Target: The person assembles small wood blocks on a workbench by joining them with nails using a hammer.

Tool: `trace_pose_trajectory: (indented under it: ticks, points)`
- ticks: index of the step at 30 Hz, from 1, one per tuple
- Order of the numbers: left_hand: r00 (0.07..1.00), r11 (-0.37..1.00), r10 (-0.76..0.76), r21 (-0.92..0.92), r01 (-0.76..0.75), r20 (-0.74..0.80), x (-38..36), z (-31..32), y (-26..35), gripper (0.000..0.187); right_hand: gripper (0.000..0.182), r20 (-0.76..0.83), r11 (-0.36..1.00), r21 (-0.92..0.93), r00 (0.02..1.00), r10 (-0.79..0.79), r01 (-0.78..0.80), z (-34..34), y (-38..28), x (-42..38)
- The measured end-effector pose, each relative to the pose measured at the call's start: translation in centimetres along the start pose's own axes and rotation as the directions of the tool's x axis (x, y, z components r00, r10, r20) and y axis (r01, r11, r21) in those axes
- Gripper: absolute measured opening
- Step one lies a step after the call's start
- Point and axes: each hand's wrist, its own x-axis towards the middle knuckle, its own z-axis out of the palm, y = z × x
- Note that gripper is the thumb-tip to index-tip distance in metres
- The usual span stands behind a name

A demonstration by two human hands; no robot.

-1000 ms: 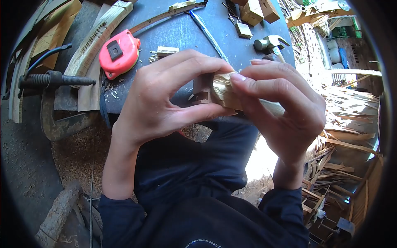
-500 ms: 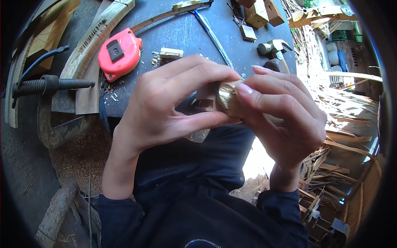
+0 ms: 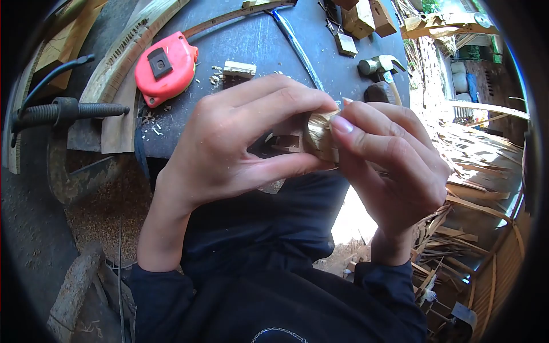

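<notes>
A small wooden piece (image 3: 320,136) with a rough pale face is held over the front edge of the dark workbench (image 3: 229,48). My left hand (image 3: 246,134) grips it from the left, with the thumb below and the fingers above. On its right side my right hand (image 3: 394,154) holds it, thumb and fingertips pressed near its top. The fingers hide part of the piece. Behind my left hand lies a small pale wood block (image 3: 239,69) among shavings. The red tape measure (image 3: 166,68) rests to the left, its tape drawn out to the right.
A rusty clamp (image 3: 68,114) grips the bench's left side beside curved wooden pieces (image 3: 123,54). A blue rod (image 3: 296,48) lies behind my hands. The hammer (image 3: 382,66) and wooden blocks (image 3: 358,20) are at the back right. Scrap wood (image 3: 480,166) is piled beyond the right edge.
My right hand has shifted slightly, and its fingers are drawn in closer around the wooden piece. The view has moved a little. Both hands still hold the piece.
</notes>
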Motion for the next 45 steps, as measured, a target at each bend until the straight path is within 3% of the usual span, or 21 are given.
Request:
trace_pose_trajectory:
  ticks: [8,19,23,25,27,29,32,36,39,40,41,43,45]
  points:
    - [1.0,1.0,-0.007,0.003,0.007,-0.003,0.0,0.1,0.1,0.055,0.022,0.014,0.999,-0.017,0.999,0.032,-0.032,-0.6,-0.1,-0.4]
    - [1.0,1.0,-0.001,0.015,0.001,0.007,0.0,0.0,0.1,0.058,0.036,-0.054,1.0,-0.007,0.999,0.004,-0.004,-1.5,0.5,-0.9]
    - [1.0,1.0,-0.015,-0.001,0.015,0.019,-0.2,0.2,-0.3,0.058,0.034,-0.26,0.953,-0.035,0.924,0.281,-0.3,-5.4,2.9,-1.6]
    - [0.999,1.0,-0.031,-0.006,0.031,0.023,0.1,0.4,0.0,0.058,0.032,-0.191,0.845,-0.23,0.874,0.446,-0.482,-7.8,6.1,-2.7]
    - [0.997,0.997,-0.07,0.015,0.07,0.043,0.3,0.1,0.6,0.058,0.036,-0.031,0.689,-0.285,0.724,0.689,-0.667,-8.8,9.3,-4.4]
    - [0.994,0.996,-0.09,0.004,0.09,0.061,0.3,0.2,0.7,0.057,0.043,0.152,0.664,-0.3,0.653,0.742,-0.685,-8.8,12.7,-6.8]
    - [0.991,0.993,-0.115,-0.012,0.116,0.068,0.1,0.3,0.6,0.057,0.043,0.239,0.63,-0.321,0.583,0.777,-0.707,-7.9,13.4,-6.6]
    - [0.989,0.991,-0.129,-0.02,0.131,0.071,-0.2,0.4,0.6,0.056,0.046,0.24,0.724,-0.233,0.683,0.69,-0.65,-6.5,16.8,-7.8]
    - [0.993,0.992,-0.105,-0.06,0.108,0.053,-0.3,0.6,0.6,0.055,0.047,0.116,0.65,-0.081,0.641,0.759,-0.755,-5.7,15.5,-7.5]
    - [0.994,0.993,-0.095,-0.068,0.099,0.049,-0.3,0.6,0.5,0.055,0.046,0.099,0.727,-0.142,0.721,0.686,-0.672,-6.1,15.9,-7.5]
    - [0.995,0.993,-0.086,-0.078,0.09,0.043,-0.2,0.7,0.4,0.055,0.041,-0.003,0.754,-0.275,0.785,0.62,-0.596,-6.3,15.5,-7.4]
    - [0.995,0.993,-0.089,-0.07,0.092,0.038,-0.3,0.6,0.4,0.054,0.039,-0.238,0.811,-0.311,0.867,0.438,-0.495,-8.1,11.8,-5.8]
    - [0.995,0.991,-0.097,-0.09,0.1,0.036,-0.3,0.7,0.3,0.054,0.045,-0.285,0.869,-0.159,0.865,0.413,-0.468,-9.2,7.4,-4.5]
